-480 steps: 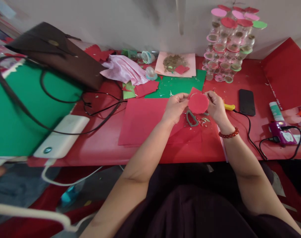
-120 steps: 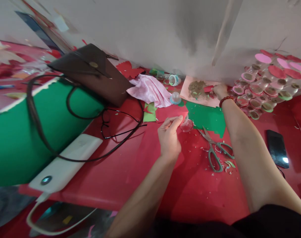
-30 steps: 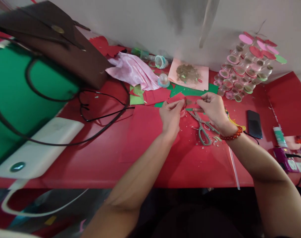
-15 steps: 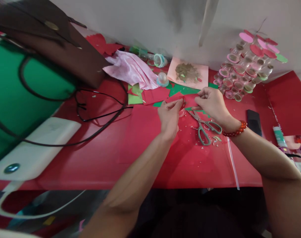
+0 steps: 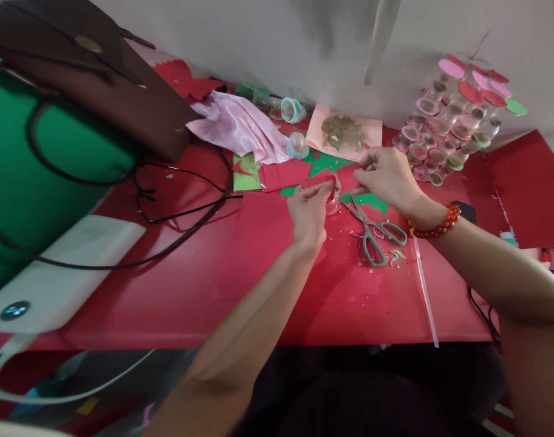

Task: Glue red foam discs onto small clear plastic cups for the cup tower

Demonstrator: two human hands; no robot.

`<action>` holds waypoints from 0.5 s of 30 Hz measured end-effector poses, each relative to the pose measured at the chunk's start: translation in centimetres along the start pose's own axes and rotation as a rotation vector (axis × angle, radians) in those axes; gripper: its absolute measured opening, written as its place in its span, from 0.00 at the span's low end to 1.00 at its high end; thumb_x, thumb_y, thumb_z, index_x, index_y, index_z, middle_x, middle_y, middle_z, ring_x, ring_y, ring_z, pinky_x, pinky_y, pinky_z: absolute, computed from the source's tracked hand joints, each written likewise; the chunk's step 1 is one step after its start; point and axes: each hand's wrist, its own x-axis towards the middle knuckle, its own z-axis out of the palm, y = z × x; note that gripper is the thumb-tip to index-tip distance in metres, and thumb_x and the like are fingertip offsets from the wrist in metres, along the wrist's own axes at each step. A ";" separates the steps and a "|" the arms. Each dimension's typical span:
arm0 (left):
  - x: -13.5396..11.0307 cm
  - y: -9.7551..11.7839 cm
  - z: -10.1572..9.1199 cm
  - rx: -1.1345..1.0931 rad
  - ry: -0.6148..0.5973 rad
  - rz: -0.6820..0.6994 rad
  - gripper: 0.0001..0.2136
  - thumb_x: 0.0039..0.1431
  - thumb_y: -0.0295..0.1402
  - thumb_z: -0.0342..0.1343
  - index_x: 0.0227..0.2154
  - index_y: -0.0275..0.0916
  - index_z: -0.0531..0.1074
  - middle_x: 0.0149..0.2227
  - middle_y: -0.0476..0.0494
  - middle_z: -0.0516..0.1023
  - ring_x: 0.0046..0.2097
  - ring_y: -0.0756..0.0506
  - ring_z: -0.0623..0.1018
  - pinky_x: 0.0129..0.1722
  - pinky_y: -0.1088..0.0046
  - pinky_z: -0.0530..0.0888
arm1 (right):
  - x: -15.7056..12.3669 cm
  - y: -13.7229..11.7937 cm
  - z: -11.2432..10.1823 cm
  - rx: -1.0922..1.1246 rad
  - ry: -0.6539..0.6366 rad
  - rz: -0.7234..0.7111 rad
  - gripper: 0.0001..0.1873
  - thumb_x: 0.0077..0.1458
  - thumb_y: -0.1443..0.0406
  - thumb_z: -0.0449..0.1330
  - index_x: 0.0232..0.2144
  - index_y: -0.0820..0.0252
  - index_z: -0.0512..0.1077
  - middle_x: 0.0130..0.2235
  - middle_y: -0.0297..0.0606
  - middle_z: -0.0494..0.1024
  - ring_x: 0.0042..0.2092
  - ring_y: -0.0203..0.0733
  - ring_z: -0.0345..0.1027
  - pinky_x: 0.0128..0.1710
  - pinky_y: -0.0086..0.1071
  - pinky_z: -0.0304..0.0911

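Observation:
Near the middle of the table, my left hand (image 5: 310, 212) is closed, pinching a piece of red paper (image 5: 321, 178) between thumb and fingers. By its fingertips a small clear plastic piece (image 5: 333, 205) shows, partly hidden. My right hand (image 5: 389, 179) hovers just to the right, thumb and fingers drawn together; whatever they may grip is hidden. Another red paper piece (image 5: 347, 178) lies between the two hands, reaching toward the right fingertips. Grey-handled scissors (image 5: 372, 233) rest below my right hand, blades slightly apart, among small paper scraps (image 5: 398, 255).
Pink satin cloth (image 5: 240, 124), a clear dome-lidded container (image 5: 297, 145) and a pink sheet with brown powder (image 5: 313, 130) sit behind. A stack of clear bottles (image 5: 441, 139) stands right. A white power bank (image 5: 76, 273), black cable (image 5: 122, 265) and brown bag (image 5: 153, 115) occupy the left.
My right hand has risen slightly and moved a little left, its forearm now covering more of the black phone. My left hand keeps its pinch on the red paper.

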 end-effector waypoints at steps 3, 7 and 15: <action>-0.1 0.1 -0.1 -0.033 0.001 -0.028 0.09 0.54 0.32 0.64 0.19 0.45 0.79 0.24 0.51 0.80 0.45 0.43 0.82 0.68 0.53 0.66 | 0.2 0.2 0.0 -0.022 -0.006 -0.015 0.16 0.46 0.76 0.70 0.28 0.57 0.67 0.22 0.25 0.64 0.25 0.35 0.75 0.27 0.28 0.77; 0.3 -0.4 0.0 -0.036 -0.002 -0.038 0.09 0.55 0.34 0.64 0.20 0.43 0.79 0.26 0.47 0.81 0.51 0.41 0.81 0.65 0.54 0.69 | 0.2 0.7 -0.1 0.015 0.003 0.028 0.15 0.48 0.74 0.69 0.31 0.56 0.68 0.23 0.24 0.64 0.26 0.35 0.75 0.29 0.30 0.80; 0.5 -0.8 0.0 0.006 0.008 0.005 0.08 0.55 0.34 0.64 0.21 0.46 0.80 0.25 0.52 0.81 0.48 0.44 0.82 0.72 0.56 0.59 | 0.1 1.9 0.2 0.151 0.047 0.029 0.14 0.48 0.77 0.67 0.30 0.56 0.69 0.25 0.24 0.64 0.28 0.34 0.74 0.33 0.34 0.81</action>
